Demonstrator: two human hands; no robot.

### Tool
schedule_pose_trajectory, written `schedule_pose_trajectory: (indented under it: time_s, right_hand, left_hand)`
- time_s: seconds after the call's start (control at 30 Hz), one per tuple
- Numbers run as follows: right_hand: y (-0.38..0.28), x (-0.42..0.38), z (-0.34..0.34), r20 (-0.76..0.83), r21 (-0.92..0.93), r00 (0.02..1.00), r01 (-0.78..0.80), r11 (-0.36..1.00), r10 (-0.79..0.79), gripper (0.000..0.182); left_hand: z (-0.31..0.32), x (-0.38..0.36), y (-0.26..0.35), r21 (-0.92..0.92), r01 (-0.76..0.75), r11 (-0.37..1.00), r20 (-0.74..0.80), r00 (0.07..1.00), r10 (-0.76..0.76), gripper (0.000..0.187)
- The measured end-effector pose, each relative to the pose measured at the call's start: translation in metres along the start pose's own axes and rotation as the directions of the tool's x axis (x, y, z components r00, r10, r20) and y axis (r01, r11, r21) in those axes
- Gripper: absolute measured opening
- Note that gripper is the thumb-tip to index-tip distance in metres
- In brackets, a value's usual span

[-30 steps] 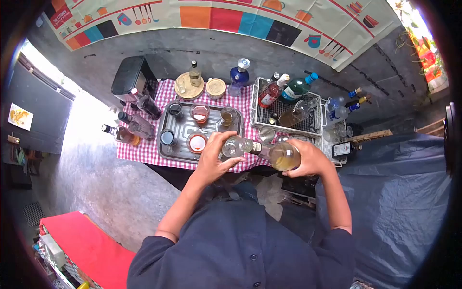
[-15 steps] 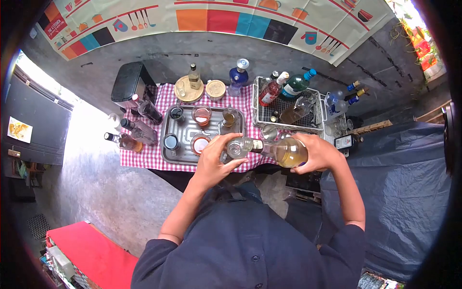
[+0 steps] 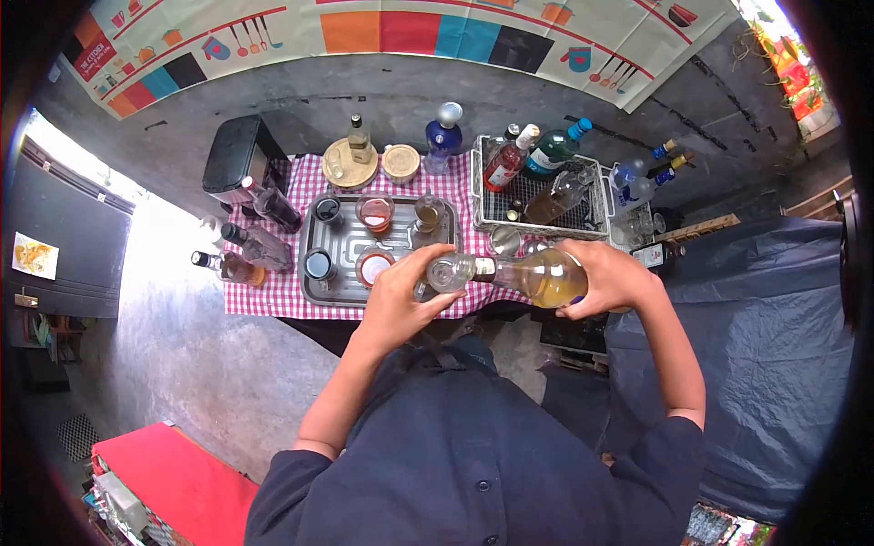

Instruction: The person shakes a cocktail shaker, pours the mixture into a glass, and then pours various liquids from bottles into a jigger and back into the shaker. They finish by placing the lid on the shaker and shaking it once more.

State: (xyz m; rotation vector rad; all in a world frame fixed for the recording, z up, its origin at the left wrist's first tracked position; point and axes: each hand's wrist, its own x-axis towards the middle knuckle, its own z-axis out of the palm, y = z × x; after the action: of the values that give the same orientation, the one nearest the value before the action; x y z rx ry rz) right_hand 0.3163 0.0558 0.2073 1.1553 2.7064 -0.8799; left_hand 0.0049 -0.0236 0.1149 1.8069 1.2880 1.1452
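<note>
In my left hand [image 3: 401, 296], thumb and fingers close around a small clear glass [image 3: 448, 271]. My right hand [image 3: 612, 280] grips a clear, round-bodied bottle [image 3: 552, 278] by its base, with yellowish liquid inside. The bottle lies nearly level, its neck pointing left and its mouth right at the glass's rim. Beyond my left hand, a grey tray [image 3: 350, 238] holds several glasses, among them a dark drink [image 3: 319, 264], a reddish drink [image 3: 374, 214] and an amber one [image 3: 429, 214]. A metal cup [image 3: 504, 241] stands just behind the bottle.
A wire basket [image 3: 475, 187] of bottles is at the back right of the checkered tablecloth [image 3: 293, 305]. Several bottles, one a dark bottle [image 3: 276, 209], stand left of the tray. Behind it are a round wooden board [image 3: 341, 173] and a blue bottle [image 3: 443, 136].
The whole view has shifted slightly. Both hands keep their grips, and the bottle and glass stay mouth to rim in nearly the same pose.
</note>
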Motion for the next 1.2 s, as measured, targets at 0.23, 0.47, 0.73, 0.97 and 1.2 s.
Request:
schedule_pose_trajectory:
  time_s: [0.23,0.47,0.73,0.97,1.2]
  right_hand:
    - [0.001,-0.003,-0.003,-0.008,-0.043,1.0,-0.01,0.999,0.01,0.072]
    - [-0.003,-0.004,-0.007,-0.006,-0.048,1.0,-0.01,0.999,0.01,0.071]
    - [-0.003,-0.007,-0.008,0.005,-0.092,1.0,-0.023,0.995,0.023,0.071]
    - [0.0,-0.008,-0.006,0.016,-0.087,0.998,-0.051,0.995,0.053,0.073]
    - [-0.003,-0.01,-0.007,0.014,-0.097,0.997,-0.073,0.993,0.075,0.072]
  left_hand:
    - [0.002,0.003,0.003,-0.01,0.017,1.0,-0.002,1.0,-0.017,0.054]
    - [0.003,0.006,0.003,0.014,0.003,1.0,0.007,1.0,-0.003,0.055]
    - [0.007,0.006,0.003,0.001,0.014,1.0,0.01,1.0,-0.014,0.054]
    - [0.006,0.007,0.005,-0.006,0.042,0.999,0.034,0.999,-0.042,0.054]
    - [0.01,0.007,0.003,-0.056,0.066,0.996,0.044,0.997,-0.063,0.053]
